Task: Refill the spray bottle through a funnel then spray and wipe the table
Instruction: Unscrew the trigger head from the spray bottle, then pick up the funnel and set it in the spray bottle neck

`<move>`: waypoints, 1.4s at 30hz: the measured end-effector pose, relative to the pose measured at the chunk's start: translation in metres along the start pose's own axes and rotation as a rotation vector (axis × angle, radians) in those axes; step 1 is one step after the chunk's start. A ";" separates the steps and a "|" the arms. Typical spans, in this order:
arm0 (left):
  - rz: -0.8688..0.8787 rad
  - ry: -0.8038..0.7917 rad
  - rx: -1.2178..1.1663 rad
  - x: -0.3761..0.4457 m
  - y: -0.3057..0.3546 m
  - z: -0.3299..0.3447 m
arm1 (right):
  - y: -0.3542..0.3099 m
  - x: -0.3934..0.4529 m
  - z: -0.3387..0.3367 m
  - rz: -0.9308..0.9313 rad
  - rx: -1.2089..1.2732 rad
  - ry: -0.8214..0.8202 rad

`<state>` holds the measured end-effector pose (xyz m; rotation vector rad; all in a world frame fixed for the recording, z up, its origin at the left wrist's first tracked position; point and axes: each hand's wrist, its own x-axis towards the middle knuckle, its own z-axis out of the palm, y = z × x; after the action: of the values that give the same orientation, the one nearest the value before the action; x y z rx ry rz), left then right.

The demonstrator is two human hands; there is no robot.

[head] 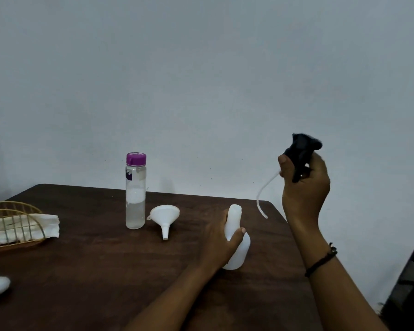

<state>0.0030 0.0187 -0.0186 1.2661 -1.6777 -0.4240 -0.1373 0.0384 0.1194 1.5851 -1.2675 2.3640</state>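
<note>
L hand (221,237) grips upright bottle (237,247); R hand (304,185) holds sprayer (301,151) aloft. Funnel (164,217) just left of L hand, spout toward viewer.

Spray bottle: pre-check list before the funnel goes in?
1. Spray head off the bottle: ok, the right hand holds it raised, with its dip tube clear of the neck.
2. Spray bottle steadied: ok, the left hand grips it upright on the table.
3. Neck open and unobstructed: ok, nothing sits on it.
4. Funnel within reach: ok, it lies on the table between the two bottles.
5. A hand free for the funnel: not ok, both are occupied.
6. Refill bottle ready to pour: not ok, its purple cap is on.
</note>
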 end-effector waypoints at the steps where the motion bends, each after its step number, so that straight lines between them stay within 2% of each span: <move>1: 0.014 0.011 0.001 0.000 0.000 -0.001 | 0.008 -0.002 0.000 0.024 -0.057 -0.027; 4: 0.060 0.038 -0.010 0.000 0.000 -0.004 | 0.040 -0.013 -0.002 0.140 -0.272 -0.185; 8: 0.114 0.085 -0.009 0.001 -0.004 -0.006 | 0.084 -0.031 -0.003 0.225 -0.676 -0.437; 12: 0.144 0.090 -0.007 0.003 -0.009 -0.006 | 0.106 -0.052 -0.006 0.298 -0.887 -0.721; 16: 0.152 0.094 -0.033 0.004 -0.014 -0.004 | 0.112 -0.062 -0.010 0.357 -1.014 -0.861; 26: 0.150 0.077 -0.081 0.000 -0.009 -0.015 | 0.114 -0.070 -0.006 0.328 -1.043 -0.853; 29: 0.116 0.065 -0.142 0.002 -0.006 -0.024 | 0.106 -0.071 -0.003 0.241 -0.947 -0.701; 33: 0.056 0.117 -0.168 0.004 -0.008 -0.041 | 0.071 -0.065 0.001 0.007 -0.664 -0.375; 36: 0.057 0.165 -0.108 0.002 -0.017 -0.057 | 0.030 -0.067 0.004 -0.185 -0.416 -0.226; 39: 0.052 0.277 -0.021 -0.003 -0.031 -0.079 | -0.002 -0.087 0.015 -0.339 -0.224 -0.260; 42: -0.057 0.443 0.054 -0.005 -0.050 -0.097 | -0.015 -0.121 0.037 -0.326 -0.147 -0.449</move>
<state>0.1115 0.0279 -0.0110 1.3363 -1.2869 -0.1171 -0.0446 0.0724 0.0395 2.1532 -1.0949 1.7442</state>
